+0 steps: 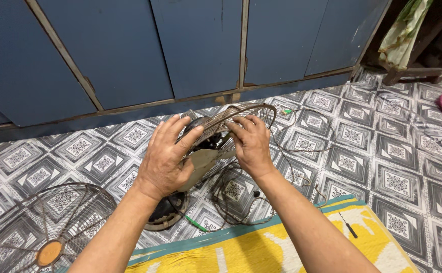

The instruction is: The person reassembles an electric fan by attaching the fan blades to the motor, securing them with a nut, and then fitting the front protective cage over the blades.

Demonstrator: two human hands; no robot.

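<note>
Gripping the fan (208, 151) above the tiled floor (383, 151), the left hand (165, 159) and right hand (251, 144) clasp its wire cage (241, 114); light, springy, best held by the rim.

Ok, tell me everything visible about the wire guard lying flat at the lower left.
The detached wire guard is a round, domed fan grille of thin metal spokes running out from a hub with an orange disc at its centre, crossed by ring wires. The metal looks dull and rusty. It lies flat on the patterned floor, partly cut off by the picture's edge. Neither hand touches it; the left forearm passes beside its right rim.
</note>
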